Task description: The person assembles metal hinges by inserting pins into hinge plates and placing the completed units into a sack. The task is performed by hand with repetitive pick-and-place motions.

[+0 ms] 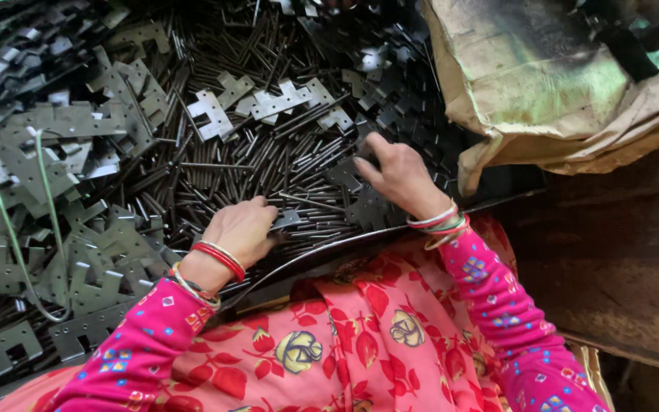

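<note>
- While both hands work low over a heap of thin dark metal pins (268, 172), the left hand (244, 229) rests knuckles-up at the heap's near edge, its grip curled narrow with fingertips pressed down among the pins; whether it holds one cannot be told.
- Over to the right, the right hand (400, 174) lies on the dark notched plates (371, 202) just beside the pins, fingers loosely spread and touching a plate, not clearly closed around anything.
- Red and silver bangles (219, 259) circle each wrist, above pink patterned sleeves (143, 343).
- More flat notched metal plates (85, 259) lie piled to the left of the pins, with a pale green cord (47, 198) looped across them.
- Brighter plates (268, 103) sit on top of the pins farther from the person.
- A crumpled brown sack (543, 91) stands at the upper right, well apart from the left hand.
</note>
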